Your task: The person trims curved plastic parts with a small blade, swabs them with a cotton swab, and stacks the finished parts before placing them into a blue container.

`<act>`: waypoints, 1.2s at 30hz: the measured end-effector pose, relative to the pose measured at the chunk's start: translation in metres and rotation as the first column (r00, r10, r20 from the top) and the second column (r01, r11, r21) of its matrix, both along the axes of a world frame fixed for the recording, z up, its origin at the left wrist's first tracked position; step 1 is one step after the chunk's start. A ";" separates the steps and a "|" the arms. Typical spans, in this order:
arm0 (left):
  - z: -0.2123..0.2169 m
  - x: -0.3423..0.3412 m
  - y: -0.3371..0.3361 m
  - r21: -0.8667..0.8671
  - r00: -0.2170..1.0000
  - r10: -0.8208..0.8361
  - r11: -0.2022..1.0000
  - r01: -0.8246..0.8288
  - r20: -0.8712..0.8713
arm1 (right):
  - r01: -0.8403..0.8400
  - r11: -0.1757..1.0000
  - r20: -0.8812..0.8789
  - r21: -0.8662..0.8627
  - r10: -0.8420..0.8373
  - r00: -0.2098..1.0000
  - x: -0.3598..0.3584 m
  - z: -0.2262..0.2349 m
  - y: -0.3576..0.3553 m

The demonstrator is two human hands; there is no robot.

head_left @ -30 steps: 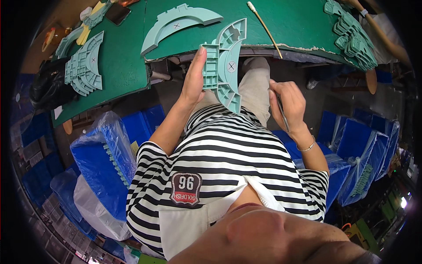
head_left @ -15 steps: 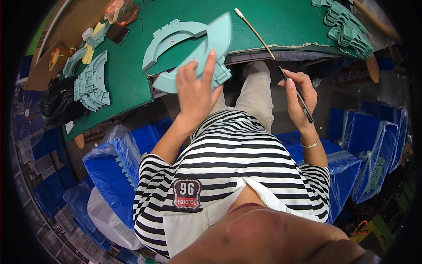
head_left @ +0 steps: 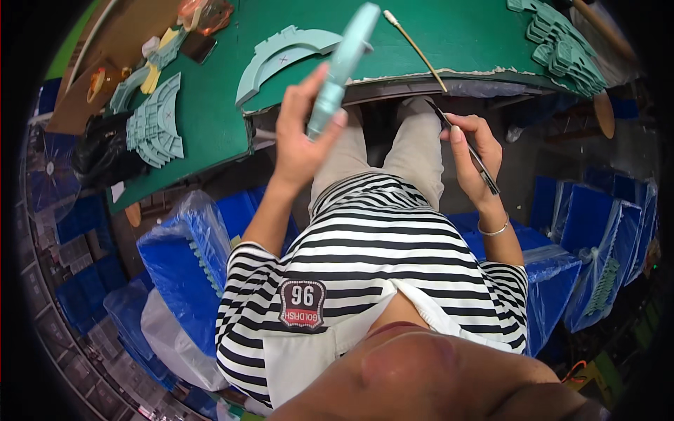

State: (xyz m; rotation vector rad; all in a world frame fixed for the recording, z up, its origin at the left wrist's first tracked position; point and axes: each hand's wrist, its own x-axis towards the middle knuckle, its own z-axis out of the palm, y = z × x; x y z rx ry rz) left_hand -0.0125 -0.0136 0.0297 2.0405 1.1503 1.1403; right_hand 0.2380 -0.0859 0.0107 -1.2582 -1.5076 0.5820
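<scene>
Above the near edge of a green table (head_left: 484, 42), the left hand (head_left: 302, 137) is clamped on a pale green part (head_left: 340, 67), with the thumb on one side and the fingers on the other. The part is turned nearly edge-on and looks blurred; its lower end sits in the grip, while its upper end reaches over the tabletop and covers the right tip of a curved green piece (head_left: 281, 59) in the view, though whether the two touch cannot be told. That piece lies along the table edge and bears a small cross mark. Lower and to the right, beyond the table edge, the right hand (head_left: 474, 154) is closed around a slim dark tool (head_left: 488, 177), thumb and fingers pressed together on it; its upper end points up and to the left, toward the table. Between the two hands but farther up, a wooden stick (head_left: 415, 50) with a white tip rests slantwise on the table, its plain end jutting past the edge. At the far right of the tabletop stands a heap of green parts (head_left: 558, 52), and toward the left lies a stack of ribbed green pieces (head_left: 158, 123), right beside a black bag (head_left: 105, 151). Farther up on that side are a dark flat rectangular object (head_left: 199, 47) and a strip of yellow material (head_left: 151, 78). Blue bins lined with clear plastic (head_left: 175, 245) stand below.
</scene>
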 end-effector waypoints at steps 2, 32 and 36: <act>-0.005 -0.014 0.002 -0.454 0.823 0.114 0.871 0.186 0.556 | -0.023 0.999 -0.048 -0.026 0.022 0.999 -0.003 -0.001 0.001; -0.018 -0.012 0.013 -0.442 0.638 -0.020 0.704 0.555 0.769 | -0.562 0.826 -0.220 -0.034 0.542 0.811 -0.043 0.014 0.036; -0.017 -0.008 0.018 -0.429 0.648 -0.031 0.725 0.539 0.761 | -0.515 0.853 -0.002 0.082 0.517 0.856 -0.045 0.017 0.038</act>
